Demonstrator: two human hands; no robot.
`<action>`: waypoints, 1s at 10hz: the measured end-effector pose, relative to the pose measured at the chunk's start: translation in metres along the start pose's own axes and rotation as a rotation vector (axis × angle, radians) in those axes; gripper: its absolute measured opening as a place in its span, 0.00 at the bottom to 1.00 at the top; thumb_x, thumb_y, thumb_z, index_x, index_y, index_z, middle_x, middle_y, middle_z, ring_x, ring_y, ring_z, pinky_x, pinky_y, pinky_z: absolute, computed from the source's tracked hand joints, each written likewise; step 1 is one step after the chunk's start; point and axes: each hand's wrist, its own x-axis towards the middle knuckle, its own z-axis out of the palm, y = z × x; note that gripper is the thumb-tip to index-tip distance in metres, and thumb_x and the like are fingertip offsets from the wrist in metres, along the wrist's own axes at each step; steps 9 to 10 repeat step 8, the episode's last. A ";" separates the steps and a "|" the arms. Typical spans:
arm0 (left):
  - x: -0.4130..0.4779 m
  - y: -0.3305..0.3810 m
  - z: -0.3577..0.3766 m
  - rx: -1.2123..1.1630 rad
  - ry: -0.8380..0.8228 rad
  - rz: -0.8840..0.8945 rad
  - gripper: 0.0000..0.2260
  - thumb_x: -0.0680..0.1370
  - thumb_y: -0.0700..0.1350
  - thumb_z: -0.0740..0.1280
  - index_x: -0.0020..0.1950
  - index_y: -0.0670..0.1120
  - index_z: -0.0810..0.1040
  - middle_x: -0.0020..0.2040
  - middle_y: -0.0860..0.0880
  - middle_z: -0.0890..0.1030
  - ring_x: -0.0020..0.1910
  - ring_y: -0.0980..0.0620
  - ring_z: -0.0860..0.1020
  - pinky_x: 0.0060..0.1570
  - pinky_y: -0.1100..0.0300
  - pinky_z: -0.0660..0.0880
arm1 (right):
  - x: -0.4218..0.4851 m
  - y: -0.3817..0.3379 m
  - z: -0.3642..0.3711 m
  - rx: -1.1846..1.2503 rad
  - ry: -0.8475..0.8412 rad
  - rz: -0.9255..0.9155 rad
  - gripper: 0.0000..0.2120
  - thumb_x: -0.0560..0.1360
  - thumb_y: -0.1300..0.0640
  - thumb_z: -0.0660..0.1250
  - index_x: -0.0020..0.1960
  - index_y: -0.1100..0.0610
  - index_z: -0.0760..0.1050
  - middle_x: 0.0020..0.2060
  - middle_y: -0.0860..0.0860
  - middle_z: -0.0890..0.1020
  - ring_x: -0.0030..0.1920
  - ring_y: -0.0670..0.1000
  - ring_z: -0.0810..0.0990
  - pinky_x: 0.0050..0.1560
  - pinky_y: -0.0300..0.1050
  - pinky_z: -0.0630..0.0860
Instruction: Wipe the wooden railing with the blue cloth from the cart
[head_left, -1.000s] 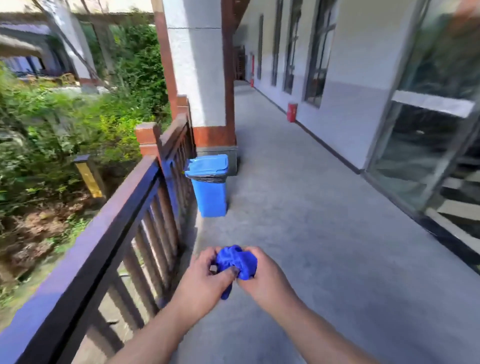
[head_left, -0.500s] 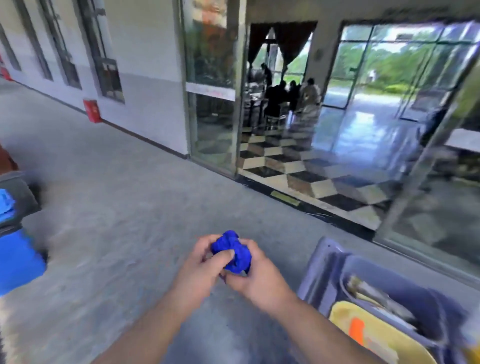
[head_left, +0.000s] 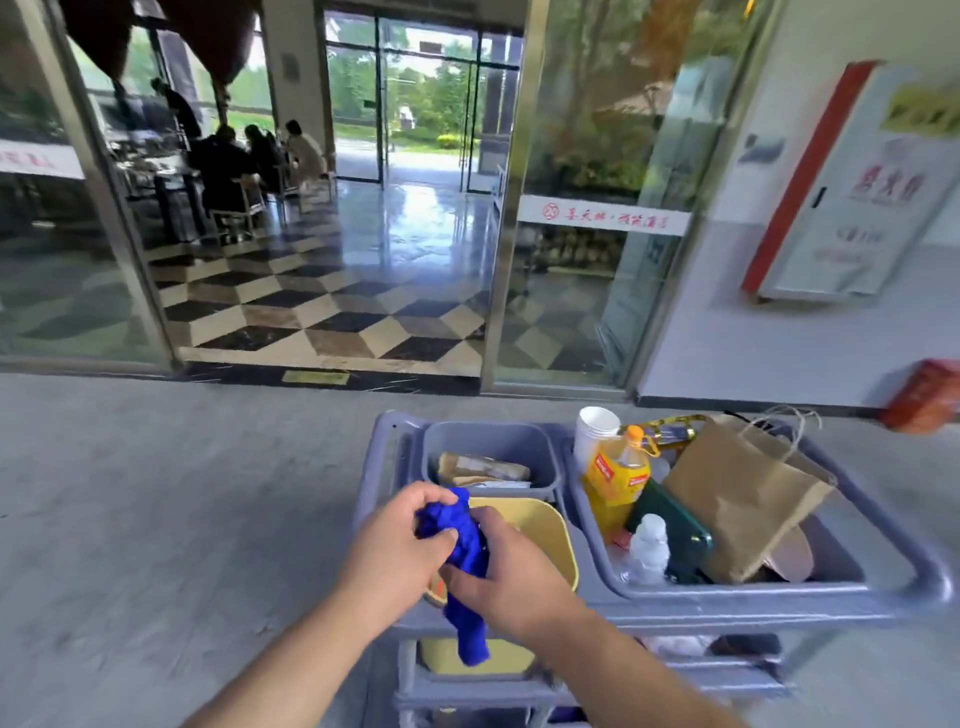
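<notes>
The blue cloth (head_left: 465, 551) is bunched between both hands, with a tail hanging down below them. My left hand (head_left: 400, 551) grips its upper part and my right hand (head_left: 511, 577) grips it from the right. Both hands hover over the left end of the grey-blue cart (head_left: 904, 587), just above a yellow tub (head_left: 550, 530). The wooden railing is out of view.
The cart holds a grey bin (head_left: 488, 441), a white cup stack (head_left: 595, 431), an orange-yellow bottle (head_left: 615, 478), a brown paper bag (head_left: 737, 493) and a small clear bottle (head_left: 649, 551). Beyond lie a concrete floor (head_left: 156, 493), open glass doors (head_left: 332, 208) and a red box (head_left: 924, 395).
My view has swung right, from the railing and blue bin, past the doorway, to the cart. Both hands still hold the cloth, which now hangs looser with a tail.
</notes>
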 end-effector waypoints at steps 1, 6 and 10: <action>0.012 0.008 0.044 0.183 -0.069 0.064 0.17 0.67 0.45 0.70 0.49 0.66 0.76 0.48 0.59 0.82 0.41 0.59 0.80 0.43 0.53 0.79 | -0.007 0.034 -0.030 -0.059 0.037 0.076 0.18 0.69 0.44 0.68 0.57 0.45 0.71 0.43 0.46 0.84 0.40 0.46 0.84 0.45 0.49 0.81; 0.094 0.045 0.211 0.615 -0.221 0.194 0.19 0.72 0.52 0.69 0.63 0.57 0.78 0.65 0.63 0.73 0.62 0.64 0.72 0.59 0.69 0.64 | 0.037 0.194 -0.129 -0.002 0.134 0.214 0.14 0.72 0.45 0.69 0.54 0.49 0.71 0.43 0.50 0.83 0.45 0.54 0.82 0.46 0.55 0.79; 0.117 0.051 0.238 0.661 -0.221 0.063 0.18 0.73 0.56 0.68 0.64 0.61 0.75 0.67 0.65 0.70 0.60 0.64 0.72 0.52 0.68 0.66 | 0.061 0.238 -0.145 0.110 0.094 0.225 0.14 0.75 0.45 0.70 0.56 0.48 0.71 0.48 0.45 0.82 0.47 0.49 0.81 0.47 0.49 0.78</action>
